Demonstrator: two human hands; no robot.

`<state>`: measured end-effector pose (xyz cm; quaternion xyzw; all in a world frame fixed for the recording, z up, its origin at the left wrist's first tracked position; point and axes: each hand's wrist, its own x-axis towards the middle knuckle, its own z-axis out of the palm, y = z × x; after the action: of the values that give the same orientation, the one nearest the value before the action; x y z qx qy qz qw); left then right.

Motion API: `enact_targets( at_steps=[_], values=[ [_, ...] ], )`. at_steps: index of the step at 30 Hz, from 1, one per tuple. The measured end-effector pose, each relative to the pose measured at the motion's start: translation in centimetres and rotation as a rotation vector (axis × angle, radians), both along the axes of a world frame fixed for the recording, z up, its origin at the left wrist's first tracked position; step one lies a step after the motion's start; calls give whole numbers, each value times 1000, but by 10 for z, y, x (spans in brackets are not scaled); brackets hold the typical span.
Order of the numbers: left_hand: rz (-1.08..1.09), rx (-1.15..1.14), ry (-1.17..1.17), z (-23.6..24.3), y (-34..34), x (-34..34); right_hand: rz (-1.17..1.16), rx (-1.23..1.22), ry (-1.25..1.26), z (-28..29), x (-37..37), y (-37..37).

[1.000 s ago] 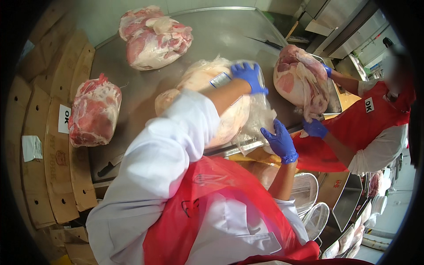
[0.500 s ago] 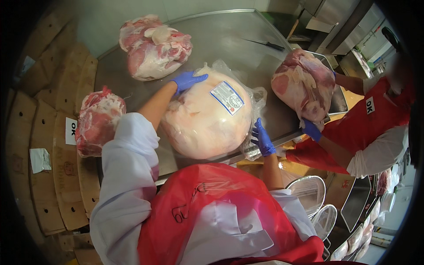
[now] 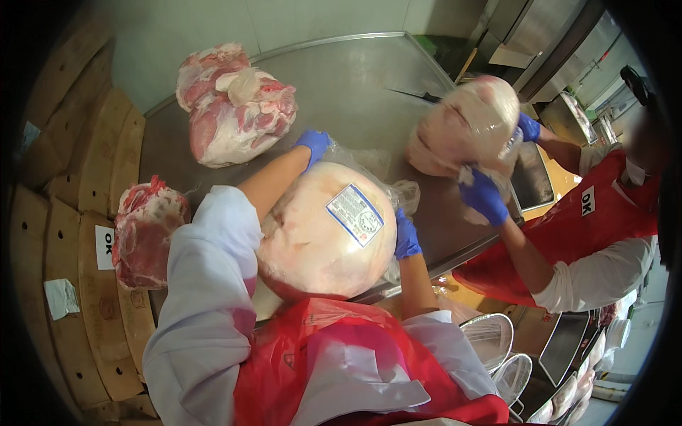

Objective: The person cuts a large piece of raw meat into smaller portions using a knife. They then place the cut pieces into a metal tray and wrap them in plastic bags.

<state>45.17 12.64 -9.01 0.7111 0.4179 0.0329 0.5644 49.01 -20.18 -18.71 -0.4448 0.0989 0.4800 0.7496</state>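
A large, round, pale piece of meat [image 3: 323, 248] in clear plastic wrap lies at the table's near edge, against my apron. A white label with a blue border [image 3: 355, 215] is on its top. My left hand [image 3: 315, 148], in a blue glove, is closed at its far edge, by the loose plastic film [image 3: 366, 162]; its fingertips are partly hidden. My right hand [image 3: 407, 236], also gloved in blue, presses against its right side, fingers together, where more bunched film shows.
Two bare raw meat pieces, one at the far left [image 3: 238, 117] and one nearer [image 3: 149, 234], lie on the steel table [image 3: 348, 71]. A knife [image 3: 415, 94] lies behind. At right, a co-worker in a red apron handles a wrapped meat piece [image 3: 465, 128]. Cardboard boxes [image 3: 103, 277] are stacked left.
My right hand has come in from beside the wrapped meat to its side. My left hand has shifted from its top to the far edge. The co-worker's piece has turned, showing its wrapped side.
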Motion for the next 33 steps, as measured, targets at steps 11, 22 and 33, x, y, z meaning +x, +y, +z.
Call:
enact_targets(
  at_steps=[11,22,33],
  values=[
    [81,75,-496,159,-61,-63,-250,409,-8,159,57,39],
    [383,59,-1135,348,4,-197,183,1187,-917,468,102,26],
    [81,772,-532,160,44,-152,132,557,-744,444,174,15]
  ],
)
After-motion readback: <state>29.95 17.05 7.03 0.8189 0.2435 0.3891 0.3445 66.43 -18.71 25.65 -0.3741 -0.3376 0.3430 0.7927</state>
